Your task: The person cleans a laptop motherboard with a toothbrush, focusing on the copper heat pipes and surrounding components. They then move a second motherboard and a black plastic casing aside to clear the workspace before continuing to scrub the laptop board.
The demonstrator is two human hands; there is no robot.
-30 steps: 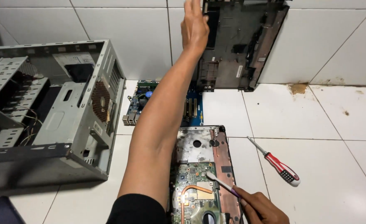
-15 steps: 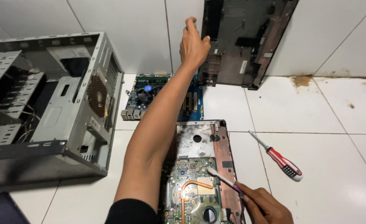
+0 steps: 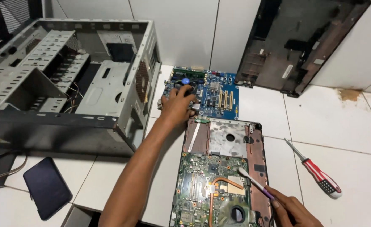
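Fingers of the left hand [image 3: 178, 105] rest spread on the blue motherboard [image 3: 212, 94]; right hand [image 3: 292, 210] fingers pinch a brush [image 3: 254, 183].

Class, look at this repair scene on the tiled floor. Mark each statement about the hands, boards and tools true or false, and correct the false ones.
1. The left hand rests on the blue motherboard. True.
2. The right hand holds the red-handled screwdriver. False: that screwdriver lies on the floor tile; the right hand holds a thin white and purple tool.
3. The dark laptop cover leans against the wall. True.
4. The open laptop base sits inside the grey computer case. False: it lies on the floor beside the case.
5. A dark flat device lies in front of the case. True.
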